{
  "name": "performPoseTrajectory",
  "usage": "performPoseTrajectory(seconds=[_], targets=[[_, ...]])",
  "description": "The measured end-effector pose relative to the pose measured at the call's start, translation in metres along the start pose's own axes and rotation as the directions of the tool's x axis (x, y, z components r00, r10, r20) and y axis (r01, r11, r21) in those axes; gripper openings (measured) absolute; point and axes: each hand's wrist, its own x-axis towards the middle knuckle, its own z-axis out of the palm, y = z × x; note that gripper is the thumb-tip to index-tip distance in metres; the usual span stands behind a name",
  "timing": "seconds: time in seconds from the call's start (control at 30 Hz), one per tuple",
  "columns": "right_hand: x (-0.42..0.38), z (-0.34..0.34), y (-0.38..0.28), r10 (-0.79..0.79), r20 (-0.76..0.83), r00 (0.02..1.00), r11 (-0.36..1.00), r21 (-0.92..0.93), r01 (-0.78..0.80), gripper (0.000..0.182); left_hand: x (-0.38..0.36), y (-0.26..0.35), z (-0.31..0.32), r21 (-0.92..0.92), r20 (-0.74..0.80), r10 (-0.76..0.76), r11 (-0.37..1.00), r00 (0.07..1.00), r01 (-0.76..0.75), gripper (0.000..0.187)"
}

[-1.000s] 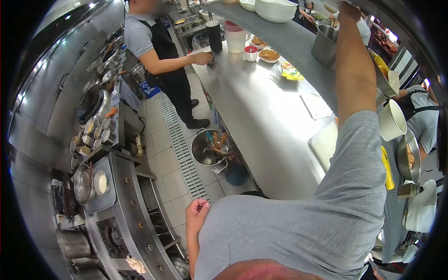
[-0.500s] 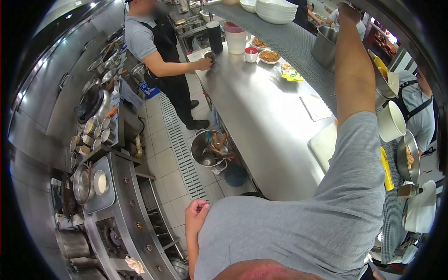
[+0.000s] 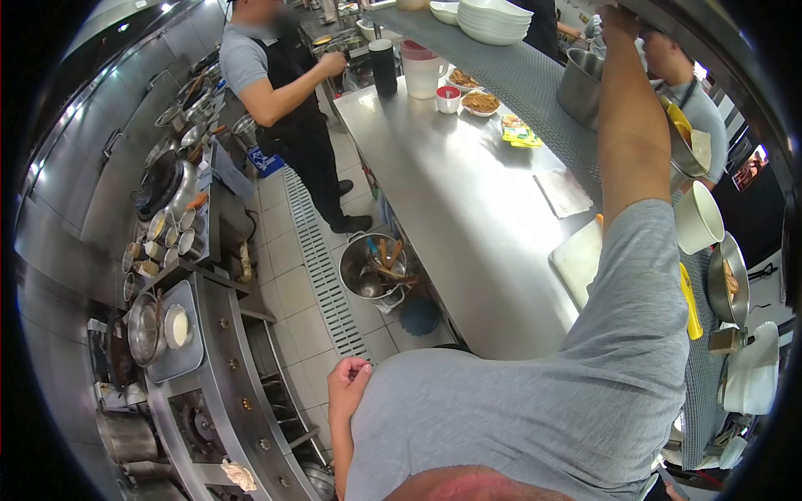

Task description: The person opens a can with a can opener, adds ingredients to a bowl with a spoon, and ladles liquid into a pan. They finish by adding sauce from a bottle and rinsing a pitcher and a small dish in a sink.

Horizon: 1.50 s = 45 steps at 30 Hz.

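Note:
My left hand [image 3: 349, 377] is beside my shirt at the lower centre, its fingers curled in and nothing visible in them. My right arm stretches up over the shelf [image 3: 535, 79]. At its far end my right hand [image 3: 620, 20] is at the dark overhead frame; its fingers are too hidden to make out. Just below that hand, a deep metal pot [image 3: 580, 90] stands on the shelf. Under my right arm, a white cutting board [image 3: 576, 263] lies on the steel counter [image 3: 451, 225], near a white cloth or paper [image 3: 563, 193].
A co-worker [image 3: 280, 92] in a black apron stands at the counter's far end. A large pot of utensils [image 3: 351, 265] is beside the counter. Stoves [image 3: 238, 376] line the left. Stacked white bowls [image 3: 494, 20], a yellow-handled tool [image 3: 691, 301] and a metal bowl [image 3: 720, 288] occupy the shelf.
The co-worker's hand has lifted off the small dark container on the counter, which is gone from there, and moved up and left. Another person beyond the shelf has shifted. My hands look unchanged.

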Motion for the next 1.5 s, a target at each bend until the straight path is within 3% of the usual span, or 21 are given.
performPoseTrajectory(seconds=[0.37, 0.4, 0.47, 0.53, 0.6, 0.67, 0.77, 0.87, 0.93, 1.03, 1.1, 1.13, 1.2, 1.3, 1.33, 1.37, 1.5], targets=[[-0.021, -0.019, -0.032, -0.075, 0.055, 0.996, 0.989, 0.135, 0.067, 0.015, 0.003, -0.002, -0.002, 0.067, 0.030, 0.053, 0.996, 0.998, -0.055, 0.010], [-0.019, -0.013, -0.036, -0.103, 0.061, 0.993, 0.982, 0.164, 0.091, 0.015, 0.004, -0.007, -0.001, 0.114, 0.052, 0.112, 0.987, 0.992, -0.117, 0.010], [-0.016, -0.005, -0.054, -0.209, 0.076, 0.975, 0.953, 0.238, 0.185, 0.017, 0.005, -0.011, -0.005, 0.203, 0.029, 0.190, 0.960, 0.981, -0.192, 0.010], [-0.004, 0.003, -0.074, -0.357, 0.061, 0.932, 0.886, 0.339, 0.317, 0.018, -0.001, 0.009, 0.000, 0.193, 0.031, 0.172, 0.966, 0.985, -0.175, 0.010], [0.013, 0.006, -0.115, -0.500, 0.035, 0.866, 0.785, 0.440, 0.436, 0.020, 0.002, -0.001, -0.001, 0.259, 0.046, 0.377, 0.890, 0.925, -0.376, 0.008], [0.030, -0.012, -0.172, -0.622, 0.023, 0.782, 0.674, 0.525, 0.520, 0.022, 0.006, -0.015, 0.001, 0.257, 0.045, 0.438, 0.863, 0.898, -0.434, 0.011], [0.028, -0.086, -0.250, -0.772, 0.027, 0.635, 0.484, 0.673, 0.560, 0.024, -0.010, -0.012, -0.004, 0.218, -0.035, 0.328, 0.924, 0.944, -0.313, 0.014], [-0.021, -0.171, -0.314, -0.923, -0.072, 0.379, 0.113, 0.889, 0.444, 0.027, -0.022, -0.015, -0.015, 0.170, -0.085, 0.241, 0.960, 0.967, -0.224, 0.018], [-0.101, -0.243, -0.357, -0.964, -0.206, 0.167, -0.149, 0.942, 0.302, 0.029, -0.033, -0.029, -0.018, 0.129, -0.141, 0.220, 0.971, 0.965, -0.202, 0.020], [-0.283, -0.396, -0.351, -0.938, -0.339, 0.072, -0.319, 0.926, 0.200, 0.026, -0.055, -0.050, -0.023, 0.109, -0.222, 0.174, 0.982, 0.959, -0.153, 0.022], [-0.374, -0.431, -0.370, -0.844, -0.498, -0.197, -0.530, 0.722, 0.445, 0.028, -0.070, -0.061, -0.027, 0.095, -0.266, 0.130, 0.990, 0.955, -0.108, 0.023], [-0.425, -0.435, -0.375, -0.833, -0.487, -0.262, -0.543, 0.810, 0.221, 0.030, -0.079, -0.066, -0.029, 0.084, -0.287, 0.101, 0.993, 0.952, -0.080, 0.024], [-0.511, -0.445, -0.378, -0.754, -0.470, -0.459, -0.621, 0.738, 0.264, 0.034, -0.097, -0.070, -0.033, 0.045, -0.321, 0.035, 0.999, 0.946, -0.022, 0.025], [-0.623, -0.432, -0.386, -0.589, -0.383, -0.712, -0.610, 0.788, 0.081, 0.035, -0.133, -0.070, -0.052, -0.003, -0.377, -0.066, 0.998, 0.924, 0.070, 0.026], [-0.657, -0.420, -0.384, -0.578, -0.365, -0.730, -0.598, 0.798, 0.074, 0.035, -0.147, -0.073, -0.057, -0.008, -0.404, -0.096, 0.995, 0.910, 0.101, 0.026], [-0.686, -0.409, -0.378, -0.588, -0.424, -0.689, -0.625, 0.779, 0.053, 0.037, -0.162, -0.077, -0.063, -0.012, -0.428, -0.124, 0.991, 0.895, 0.131, 0.026], [-0.779, -0.366, -0.346, -0.624, -0.291, -0.725, -0.361, 0.930, -0.063, 0.041, -0.236, -0.112, -0.091, 0.026, -0.593, -0.164, 0.975, 0.788, 0.222, 0.023]])
